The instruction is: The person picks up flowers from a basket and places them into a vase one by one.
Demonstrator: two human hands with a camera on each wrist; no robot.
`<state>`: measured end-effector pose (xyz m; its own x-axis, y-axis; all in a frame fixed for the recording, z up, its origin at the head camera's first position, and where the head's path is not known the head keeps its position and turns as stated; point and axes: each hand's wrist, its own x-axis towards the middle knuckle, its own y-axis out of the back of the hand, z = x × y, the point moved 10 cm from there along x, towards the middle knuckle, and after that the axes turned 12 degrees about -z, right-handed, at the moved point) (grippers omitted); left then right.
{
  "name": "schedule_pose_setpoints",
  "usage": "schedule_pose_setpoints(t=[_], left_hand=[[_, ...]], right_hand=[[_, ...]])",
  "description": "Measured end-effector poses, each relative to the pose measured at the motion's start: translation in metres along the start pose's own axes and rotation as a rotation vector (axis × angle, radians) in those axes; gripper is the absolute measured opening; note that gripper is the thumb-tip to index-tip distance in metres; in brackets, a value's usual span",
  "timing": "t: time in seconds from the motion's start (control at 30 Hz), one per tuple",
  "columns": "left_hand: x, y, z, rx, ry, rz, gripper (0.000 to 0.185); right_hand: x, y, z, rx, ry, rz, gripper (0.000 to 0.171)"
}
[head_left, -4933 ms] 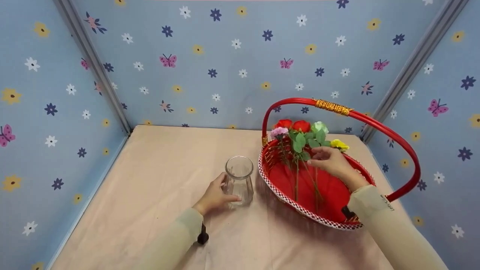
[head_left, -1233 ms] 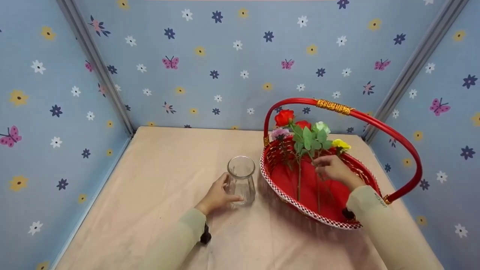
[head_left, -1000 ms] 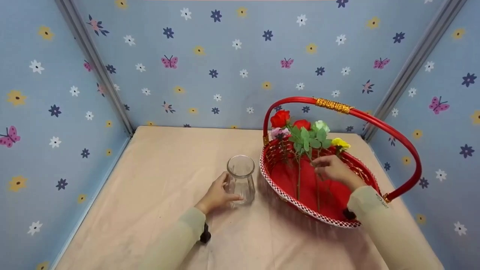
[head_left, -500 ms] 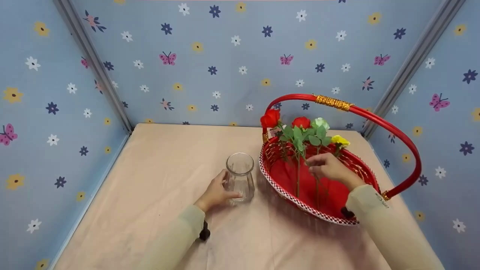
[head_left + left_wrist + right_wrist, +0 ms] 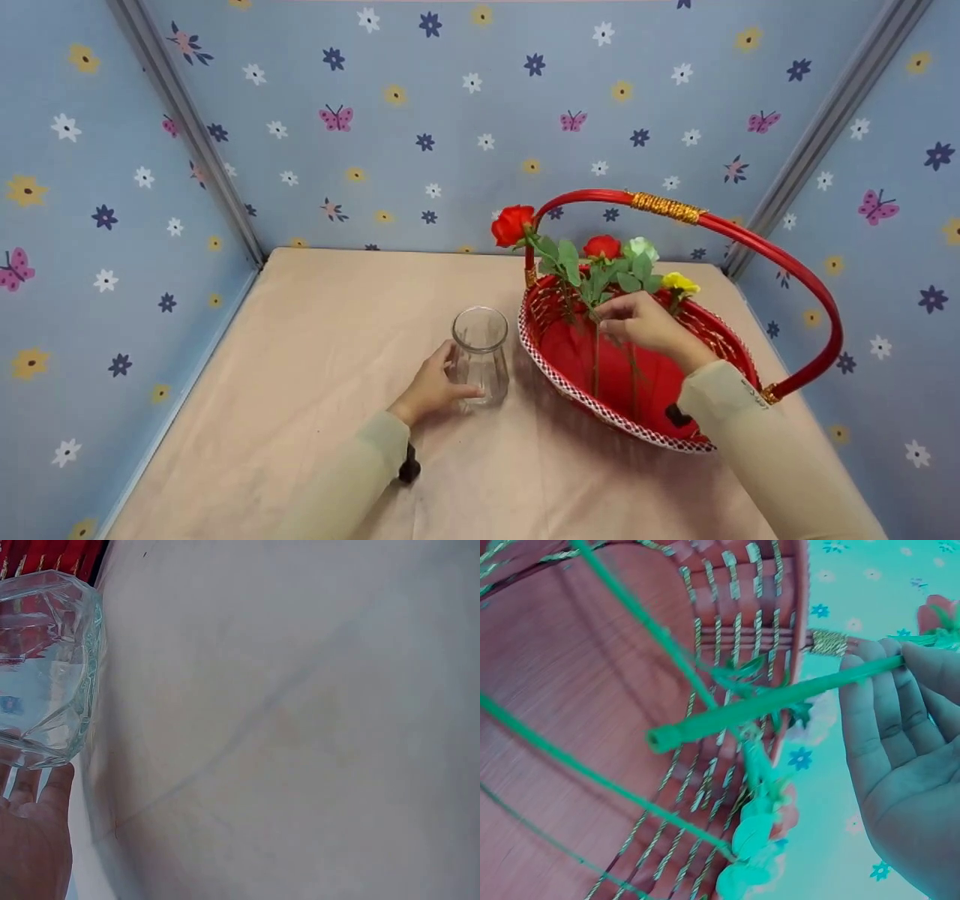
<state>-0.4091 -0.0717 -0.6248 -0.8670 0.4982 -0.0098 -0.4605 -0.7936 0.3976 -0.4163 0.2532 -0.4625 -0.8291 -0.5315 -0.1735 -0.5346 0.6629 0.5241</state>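
Blue flower-and-butterfly walls around a beige tabletop.

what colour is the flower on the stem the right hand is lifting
Red. The flower, on the stem pinched by the right hand, shows best in the head view.

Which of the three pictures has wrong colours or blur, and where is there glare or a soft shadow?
Right wrist view: a strong green-blue tint, with the basket weave brownish and the stem slightly blurred. Left wrist view: pale and washed out, the glass vase close up with bright reflections. Head view: even, natural colours and sharp, with only a soft shadow beside the vase.
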Motion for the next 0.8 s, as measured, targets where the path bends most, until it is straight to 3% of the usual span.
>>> schedule_pose_setpoints(t=[0.43,0.8], left_hand=[[0.000,0.000,0.004,-0.007,-0.030,-0.003,0.095],[0.000,0.000,0.005,-0.003,-0.066,-0.007,0.097]], right_hand=[[0.016,-0.011,-0.027,0.171,-0.014,0.058,0.033],[0.029,-0.031,-0.043,0.410,0.029,0.057,0.014]])
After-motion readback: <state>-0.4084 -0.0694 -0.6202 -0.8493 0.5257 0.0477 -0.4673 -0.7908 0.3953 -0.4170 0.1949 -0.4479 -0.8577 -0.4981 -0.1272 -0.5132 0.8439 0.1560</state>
